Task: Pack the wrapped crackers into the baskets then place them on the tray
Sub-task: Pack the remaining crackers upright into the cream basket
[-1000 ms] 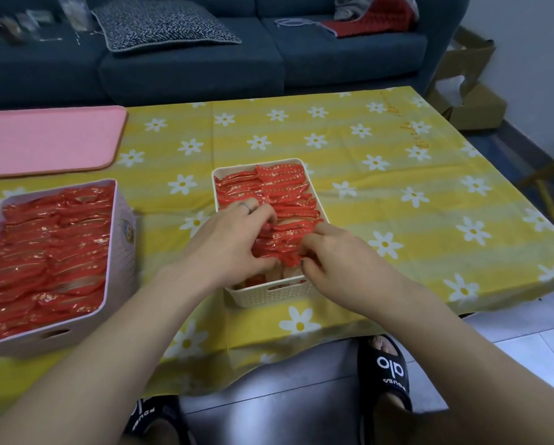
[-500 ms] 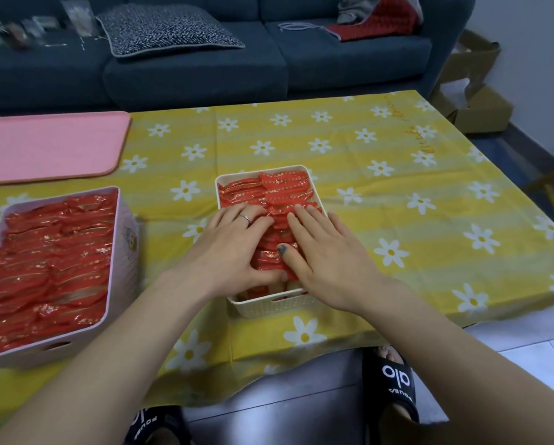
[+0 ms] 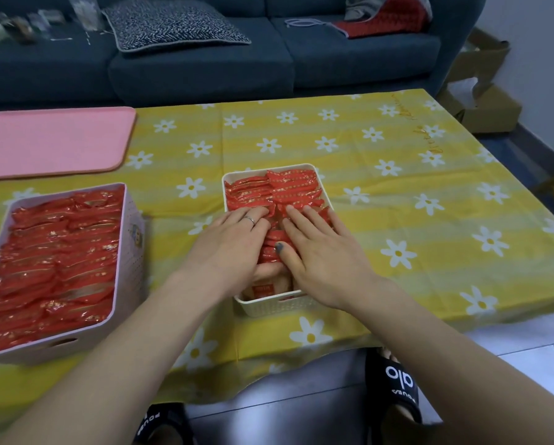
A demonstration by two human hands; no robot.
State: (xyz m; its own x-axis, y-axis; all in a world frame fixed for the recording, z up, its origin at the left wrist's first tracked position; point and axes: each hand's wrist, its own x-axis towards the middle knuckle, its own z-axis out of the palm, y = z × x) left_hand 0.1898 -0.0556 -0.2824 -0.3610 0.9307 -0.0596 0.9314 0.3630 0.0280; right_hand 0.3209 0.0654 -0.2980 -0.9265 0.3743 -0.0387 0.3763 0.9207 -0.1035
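Left hand point(image 3: 234, 242) and right hand point(image 3: 320, 248), fingers flat, are pressing wrapped crackers point(image 3: 275, 194) into the white basket point(image 3: 269, 305); overfilled packets risk springing out when released.

bare tablecloth point(image 3: 397, 194) right of basket point(image 3: 279, 305), box point(image 3: 131, 252) close left

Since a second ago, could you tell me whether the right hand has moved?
Yes. The right hand went from pinching packets to lying flat, fingers stretched farther up the white basket.
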